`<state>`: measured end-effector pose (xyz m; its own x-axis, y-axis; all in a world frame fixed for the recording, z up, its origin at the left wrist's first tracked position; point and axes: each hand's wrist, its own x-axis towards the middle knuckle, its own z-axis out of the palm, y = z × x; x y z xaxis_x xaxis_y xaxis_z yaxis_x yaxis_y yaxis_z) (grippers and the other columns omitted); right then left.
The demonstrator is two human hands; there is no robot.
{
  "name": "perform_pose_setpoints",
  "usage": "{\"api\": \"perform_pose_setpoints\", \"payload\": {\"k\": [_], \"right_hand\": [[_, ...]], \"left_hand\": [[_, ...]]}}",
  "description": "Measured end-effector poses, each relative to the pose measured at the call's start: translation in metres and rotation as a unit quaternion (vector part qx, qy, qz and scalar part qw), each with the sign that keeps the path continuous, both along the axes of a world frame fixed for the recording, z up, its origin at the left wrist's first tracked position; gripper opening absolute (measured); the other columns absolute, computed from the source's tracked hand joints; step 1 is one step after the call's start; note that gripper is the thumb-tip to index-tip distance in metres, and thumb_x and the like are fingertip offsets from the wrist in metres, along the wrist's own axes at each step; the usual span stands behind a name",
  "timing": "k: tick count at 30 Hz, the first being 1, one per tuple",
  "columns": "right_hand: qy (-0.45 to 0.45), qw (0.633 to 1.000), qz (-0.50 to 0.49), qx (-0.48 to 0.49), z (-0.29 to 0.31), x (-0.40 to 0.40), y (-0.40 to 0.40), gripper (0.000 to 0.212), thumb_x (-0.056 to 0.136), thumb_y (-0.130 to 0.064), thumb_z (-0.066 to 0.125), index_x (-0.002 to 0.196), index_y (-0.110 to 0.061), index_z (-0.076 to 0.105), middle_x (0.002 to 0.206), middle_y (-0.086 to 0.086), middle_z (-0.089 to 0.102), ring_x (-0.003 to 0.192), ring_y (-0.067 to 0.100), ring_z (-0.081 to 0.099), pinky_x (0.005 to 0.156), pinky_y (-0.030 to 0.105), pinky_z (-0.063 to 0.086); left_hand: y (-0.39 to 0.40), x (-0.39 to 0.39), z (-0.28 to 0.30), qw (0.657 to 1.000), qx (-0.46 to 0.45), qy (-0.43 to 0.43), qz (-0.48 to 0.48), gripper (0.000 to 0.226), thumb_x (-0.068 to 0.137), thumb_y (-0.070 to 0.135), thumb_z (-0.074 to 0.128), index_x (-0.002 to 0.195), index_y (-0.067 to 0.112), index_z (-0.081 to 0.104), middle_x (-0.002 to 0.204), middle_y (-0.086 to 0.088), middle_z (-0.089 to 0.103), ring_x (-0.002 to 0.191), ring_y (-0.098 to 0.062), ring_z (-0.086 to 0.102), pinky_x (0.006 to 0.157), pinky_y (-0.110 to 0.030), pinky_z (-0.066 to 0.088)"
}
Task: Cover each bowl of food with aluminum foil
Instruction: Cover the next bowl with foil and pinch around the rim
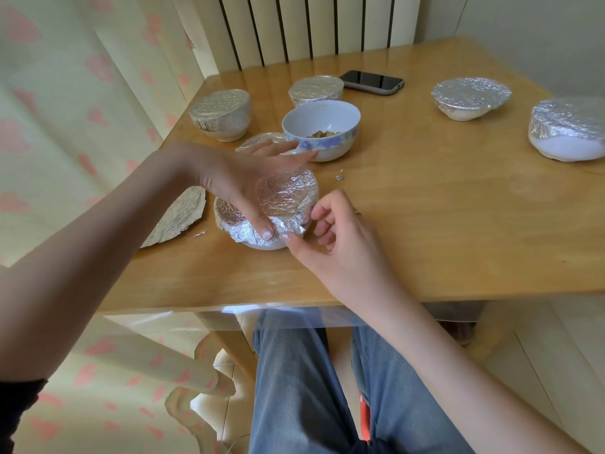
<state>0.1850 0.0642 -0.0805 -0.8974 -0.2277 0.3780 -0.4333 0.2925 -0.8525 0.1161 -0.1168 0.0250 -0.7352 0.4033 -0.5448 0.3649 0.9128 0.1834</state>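
Two hands work at the near bowl (265,245), which sits close to the table's (425,224) front edge. Left hand (235,178) lies spread over its foil (281,194), thumb pressing the crimped rim. Right hand (330,231) pinches the foil edge with curled fingers. Just behind this bowl stands an uncovered bowl (322,126) holding food; beyond that lies a phone (371,81).

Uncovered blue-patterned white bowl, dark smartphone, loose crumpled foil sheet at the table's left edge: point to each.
Uncovered blue-patterned white bowl (322,144): head view, front outer wall.
Dark smartphone (371,80): head view, screen centre.
Loose crumpled foil sheet (178,215): head view, sheet middle.
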Motion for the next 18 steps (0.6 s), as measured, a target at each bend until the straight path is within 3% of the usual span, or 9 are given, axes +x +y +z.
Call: {"api": "perform_pose_setpoints", "payload": {"k": [2,5,10,14,16,18], "right_hand": [[-0.001,1.0,-0.011,0.001,-0.002,-0.004,0.0,0.033,0.08,-0.026,0.074,0.091,-0.01,0.048,0.072,-0.019,0.047,0.068,0.005,0.045,0.063,0.02,0.042],[0.0,1.0,-0.02,0.007,-0.006,-0.007,0.0,0.03,0.079,-0.024,0.074,0.091,-0.011,0.05,0.074,-0.006,0.052,0.069,0.011,0.049,0.066,0.03,0.046],[0.026,0.998,-0.045,0.035,-0.01,-0.006,0.003,0.024,0.081,-0.01,0.065,0.1,-0.014,0.05,0.089,-0.008,0.05,0.083,0.006,0.045,0.076,0.027,0.045],[0.006,0.997,-0.071,-0.014,0.008,-0.022,0.005,0.031,0.086,0.0,0.05,0.114,-0.012,0.053,0.109,0.0,0.055,0.103,0.01,0.051,0.088,0.022,0.042],[-0.01,0.997,-0.072,-0.028,0.021,-0.038,0.005,0.031,0.089,-0.002,0.047,0.118,-0.011,0.054,0.114,0.002,0.057,0.106,0.012,0.053,0.089,0.018,0.039],[0.003,0.997,-0.074,-0.025,0.031,-0.053,0.004,0.031,0.091,-0.002,0.045,0.119,-0.008,0.055,0.116,0.004,0.06,0.108,0.013,0.055,0.086,0.013,0.037]], "left_hand": [[-0.005,-0.003,-0.002,1.0,0.003,0.003,-0.002,0.133,0.037,0.08,0.073,0.136,0.069,-0.017,0.152,0.029,-0.029,0.141,-0.004,-0.031,0.119,-0.054,-0.004],[-0.004,-0.003,-0.01,1.0,0.001,-0.001,-0.027,0.127,0.038,0.08,0.074,0.134,0.073,-0.009,0.151,0.033,-0.027,0.141,-0.005,-0.032,0.118,-0.055,-0.006],[0.003,0.001,-0.022,0.999,-0.024,0.019,-0.02,0.122,0.044,0.063,0.078,0.128,0.077,-0.009,0.149,0.035,-0.019,0.141,-0.001,-0.023,0.118,-0.052,0.002],[0.003,-0.001,-0.024,0.999,-0.035,0.018,-0.017,0.128,0.038,0.072,0.075,0.124,0.076,-0.02,0.147,0.037,-0.022,0.138,0.004,-0.023,0.118,-0.053,0.001],[-0.002,0.0,-0.02,1.0,-0.002,0.005,-0.011,0.142,0.041,0.072,0.083,0.133,0.066,-0.025,0.142,0.044,-0.027,0.138,0.007,-0.026,0.116,-0.045,-0.007],[-0.013,0.007,-0.017,0.994,0.104,0.011,0.018,0.129,0.048,0.084,0.07,0.138,0.063,-0.021,0.133,0.051,-0.028,0.137,0.011,-0.026,0.113,-0.038,-0.013]]}}
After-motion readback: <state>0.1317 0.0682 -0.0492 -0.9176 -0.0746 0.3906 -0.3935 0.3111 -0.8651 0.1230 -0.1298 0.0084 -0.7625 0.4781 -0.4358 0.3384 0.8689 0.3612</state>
